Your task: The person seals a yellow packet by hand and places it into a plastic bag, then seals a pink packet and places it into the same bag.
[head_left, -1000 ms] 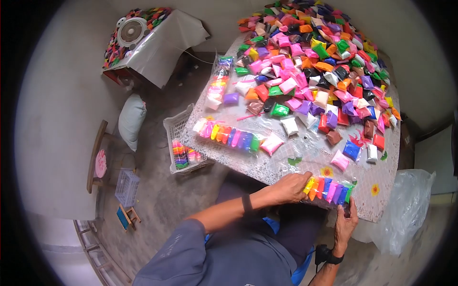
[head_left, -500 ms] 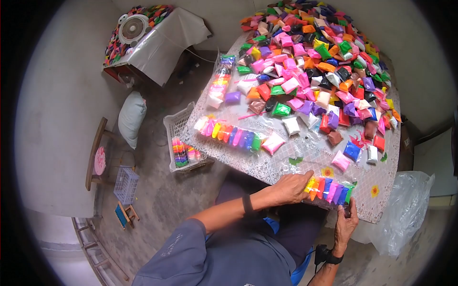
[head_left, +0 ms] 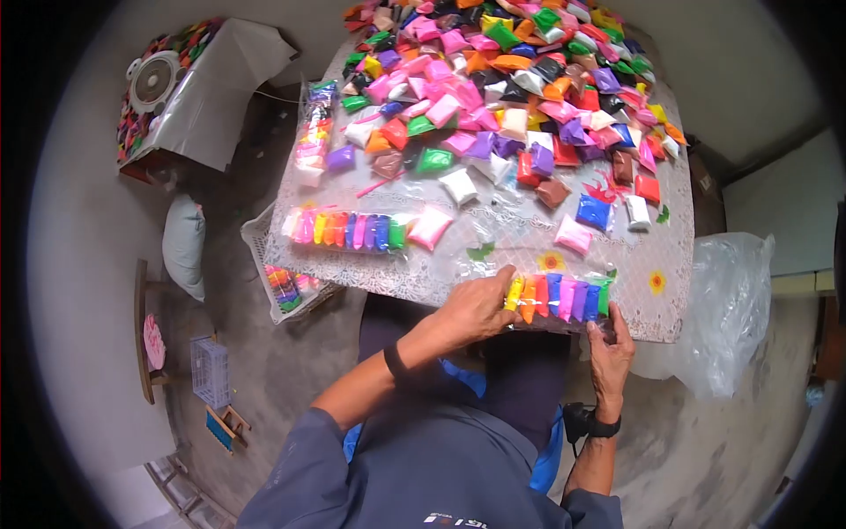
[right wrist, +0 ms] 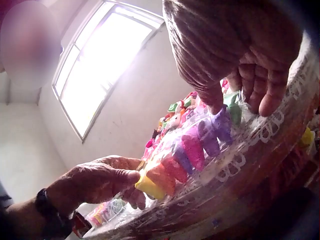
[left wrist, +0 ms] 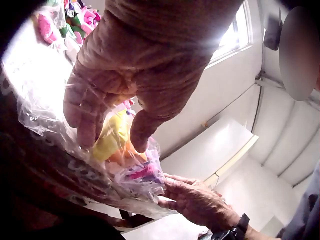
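A clear plastic bag with a row of small coloured packets (head_left: 567, 298), yellow through orange, blue and pink to green, lies along the front edge of the table (head_left: 648, 304). At its yellow end, my left hand (head_left: 476, 309) pinches the bag between thumb and fingers. My right hand (head_left: 610, 353) grips the other end, thumb near the purple packet and fingers around the green one. In the right wrist view the packets (right wrist: 192, 150) stand side by side inside the film. Loose film (left wrist: 42, 117) spreads beside my left fingers in the left wrist view.
A large heap of coloured packets (head_left: 493, 84) covers the table's back. Two filled bags, one lying across (head_left: 344, 230) and one lengthwise (head_left: 315, 132), are on the left. Loose pink (head_left: 573, 234) and blue (head_left: 593, 212) packets lie nearby. Clear plastic sheeting (head_left: 727, 309) hangs at right.
The head view has turned, so the table and both hands sit further left and higher in it. Both hands keep their hold on the bag, with little visible movement against the table.
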### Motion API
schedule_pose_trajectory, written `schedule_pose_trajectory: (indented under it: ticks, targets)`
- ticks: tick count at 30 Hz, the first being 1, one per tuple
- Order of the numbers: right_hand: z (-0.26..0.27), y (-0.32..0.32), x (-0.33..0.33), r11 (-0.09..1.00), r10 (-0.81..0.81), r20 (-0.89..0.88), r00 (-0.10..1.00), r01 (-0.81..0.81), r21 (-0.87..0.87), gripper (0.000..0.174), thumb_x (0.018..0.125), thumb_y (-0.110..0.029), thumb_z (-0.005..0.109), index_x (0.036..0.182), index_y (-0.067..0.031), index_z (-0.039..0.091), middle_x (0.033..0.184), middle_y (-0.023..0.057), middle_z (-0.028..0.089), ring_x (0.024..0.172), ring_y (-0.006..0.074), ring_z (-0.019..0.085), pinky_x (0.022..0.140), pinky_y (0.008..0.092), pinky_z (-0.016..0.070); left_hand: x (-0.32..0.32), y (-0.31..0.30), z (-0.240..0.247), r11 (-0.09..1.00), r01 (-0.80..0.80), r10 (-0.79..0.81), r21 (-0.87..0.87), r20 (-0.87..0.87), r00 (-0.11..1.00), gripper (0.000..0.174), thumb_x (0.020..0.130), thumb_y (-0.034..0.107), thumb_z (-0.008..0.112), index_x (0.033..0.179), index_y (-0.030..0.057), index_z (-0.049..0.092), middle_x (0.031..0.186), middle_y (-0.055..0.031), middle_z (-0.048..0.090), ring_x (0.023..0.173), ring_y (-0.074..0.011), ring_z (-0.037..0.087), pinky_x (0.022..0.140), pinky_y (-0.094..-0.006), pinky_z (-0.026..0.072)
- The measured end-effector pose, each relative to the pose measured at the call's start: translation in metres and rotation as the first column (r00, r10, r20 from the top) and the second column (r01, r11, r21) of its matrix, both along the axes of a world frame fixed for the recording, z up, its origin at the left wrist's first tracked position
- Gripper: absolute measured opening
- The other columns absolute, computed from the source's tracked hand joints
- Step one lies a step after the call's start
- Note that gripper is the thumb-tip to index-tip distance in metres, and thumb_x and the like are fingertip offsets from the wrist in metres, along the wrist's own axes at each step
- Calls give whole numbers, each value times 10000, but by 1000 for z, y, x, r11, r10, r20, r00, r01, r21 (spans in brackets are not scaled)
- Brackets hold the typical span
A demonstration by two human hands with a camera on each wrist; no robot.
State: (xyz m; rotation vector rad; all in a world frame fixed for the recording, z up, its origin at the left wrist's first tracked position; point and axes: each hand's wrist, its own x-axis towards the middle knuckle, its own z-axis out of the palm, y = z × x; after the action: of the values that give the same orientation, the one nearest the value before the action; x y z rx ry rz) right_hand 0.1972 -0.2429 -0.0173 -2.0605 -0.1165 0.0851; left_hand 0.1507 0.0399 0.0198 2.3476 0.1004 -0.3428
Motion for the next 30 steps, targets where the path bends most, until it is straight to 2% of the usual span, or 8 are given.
schedule_pose_trajectory:
  ticks: [9,15,18,20,21,24,25,30]
  targets:
    - [-10,-6,2,1000,16,51,999,-17,18,535,865,-95,751,1350,49,581,1202,167,667,911,177,626,808,285,517,2,3,5,988,52,-48,-144,24,999,891,741,240,818,1463,13,347,983,-285,666,977,-475,637,832,-520,489]
    - [8,0,-1,999,14,-15,1000,-13,41,552,846,-74,754,1348,63,572,1239,201,652,1037,236,650,876,319,519,4,1,7,982,143,-133,-124,84,988,885,770,234,817,1471,1,329,1038,-298,655,995,-496,621,828,-525,488]
    - [23,3,-7,991,40,119,992,-25,-128,634,815,-87,780,1379,64,532,1320,237,600,1161,323,618,974,379,494,8,1,6,981,129,-139,-147,-58,989,847,780,240,810,1456,14,352,1019,-310,654,993,-501,619,829,-529,484]
    - [36,10,-14,924,141,374,917,14,-383,738,781,-130,813,1419,45,485,1401,255,533,1258,408,542,1059,444,437,8,0,1,984,93,-95,-149,-5,995,819,773,232,812,1439,16,387,838,-244,662,857,-447,654,756,-480,490]
    - [34,12,-19,913,170,372,912,-3,-409,840,757,-241,846,1448,22,449,1484,250,455,1359,448,432,1125,510,351,8,-1,2,984,98,-100,-151,-6,995,819,773,232,812,1439,16,387,838,-244,662,857,-447,654,756,-480,490]
    - [36,29,-34,846,256,438,862,20,-533,909,745,-362,851,1467,2,436,1534,249,393,1417,460,356,1142,570,299,10,-2,4,985,75,-75,-155,4,997,789,779,246,816,1417,4,418,819,-239,663,831,-425,663,735,-473,493]
    - [32,34,-37,839,279,424,861,-5,-544,968,736,-437,836,1490,-11,404,1575,242,333,1464,483,267,1145,622,255,11,-1,5,984,79,-81,-158,-6,997,797,780,258,819,1417,-2,418,819,-237,664,831,-419,667,735,-472,493]
    - [26,61,-39,845,356,448,820,-77,-530,1003,732,-420,833,1521,-24,357,1609,229,284,1481,522,200,1147,672,201,12,1,4,985,83,-88,-151,-24,996,806,776,294,832,1405,-18,435,834,-231,673,829,-415,670,737,-477,502]
